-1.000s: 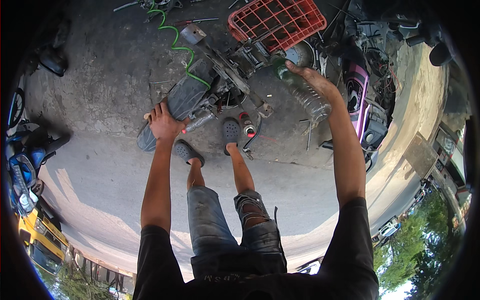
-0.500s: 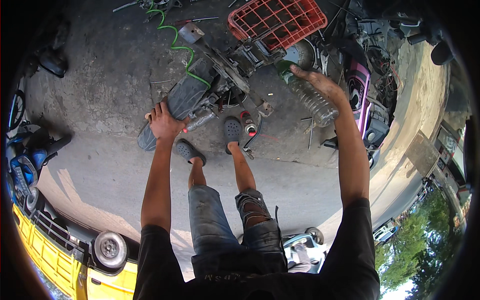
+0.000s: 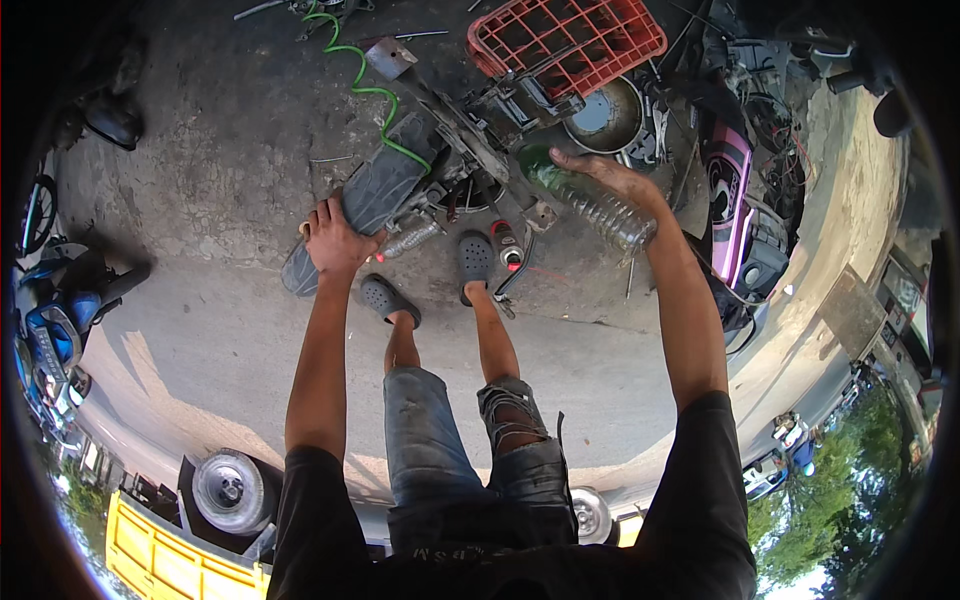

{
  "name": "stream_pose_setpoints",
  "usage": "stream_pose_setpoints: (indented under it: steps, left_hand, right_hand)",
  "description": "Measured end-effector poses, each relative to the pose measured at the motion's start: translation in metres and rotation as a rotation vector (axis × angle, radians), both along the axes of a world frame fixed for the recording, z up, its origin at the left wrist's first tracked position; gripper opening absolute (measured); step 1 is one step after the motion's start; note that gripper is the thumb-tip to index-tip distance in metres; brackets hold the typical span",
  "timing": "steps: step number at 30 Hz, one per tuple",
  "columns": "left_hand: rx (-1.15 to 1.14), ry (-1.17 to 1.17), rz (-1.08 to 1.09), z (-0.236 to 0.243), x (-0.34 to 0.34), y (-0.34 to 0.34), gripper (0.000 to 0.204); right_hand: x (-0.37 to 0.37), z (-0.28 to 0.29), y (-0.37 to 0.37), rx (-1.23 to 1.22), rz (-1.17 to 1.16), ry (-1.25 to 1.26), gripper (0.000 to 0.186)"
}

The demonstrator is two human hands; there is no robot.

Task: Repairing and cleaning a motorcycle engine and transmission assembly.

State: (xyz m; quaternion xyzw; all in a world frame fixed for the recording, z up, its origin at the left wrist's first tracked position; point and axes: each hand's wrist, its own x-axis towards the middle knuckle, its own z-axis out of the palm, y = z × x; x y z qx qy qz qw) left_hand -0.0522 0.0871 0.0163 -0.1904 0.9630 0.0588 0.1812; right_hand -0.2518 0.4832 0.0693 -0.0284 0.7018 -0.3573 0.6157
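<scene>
My left hand [image 3: 338,236] is closed over a black treaded tyre [image 3: 378,165] attached to a metal motorcycle assembly [image 3: 440,125]. A small tan piece shows beside its fingers, too small to name. My right hand [image 3: 620,180] grips a ribbed clear plastic bottle [image 3: 600,210] with a green end, held at a tilt right of the metal assembly. A red-and-black can [image 3: 507,243] stands or lies by my right foot, near a bent metal lever. A metal basin [image 3: 603,113] sits beyond the bottle, and a green coiled hose [image 3: 388,115] crosses the tyre.
A red crate [image 3: 566,35] lies at the top. Purple panels [image 3: 728,200] and tangled parts line the right. A blue motorbike [image 3: 45,310] stands at the left. Loose tools lie on the stained concrete. Behind me, a yellow truck [image 3: 180,550] is on the road.
My right hand and the bottle have moved left toward the metal assembly, uncovering more of the basin. My left hand stays on the tyre. The yellow truck has moved along the road.
</scene>
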Motion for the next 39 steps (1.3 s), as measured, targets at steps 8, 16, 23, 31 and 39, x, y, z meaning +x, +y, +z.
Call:
stream_pose_setpoints:
  steps: [8,16,23,31,39]
  left_hand:
    - [0.032,0.005,0.012,0.004,-0.002,-0.003,0.099]
    - [0.045,-0.025,0.038,0.004,-0.002,0.002,0.099]
    - [0.037,0.004,0.026,0.004,0.004,-0.001,0.099]
    - [-0.004,0.149,-0.065,-0.011,0.009,-0.003,0.097]
    - [0.001,0.224,-0.127,-0.010,0.025,-0.005,0.096]
  right_hand:
    - [0.012,-0.004,-0.005,0.250,-0.082,-0.069,0.107]
    - [0.014,0.004,-0.007,0.229,-0.144,-0.002,0.108]
    - [0.012,0.013,-0.027,0.169,-0.371,-0.200,0.100]
    - [0.038,-0.047,0.013,0.046,-0.404,0.333,0.101]
    - [0.134,-0.147,0.083,0.059,-0.932,0.505,0.093]
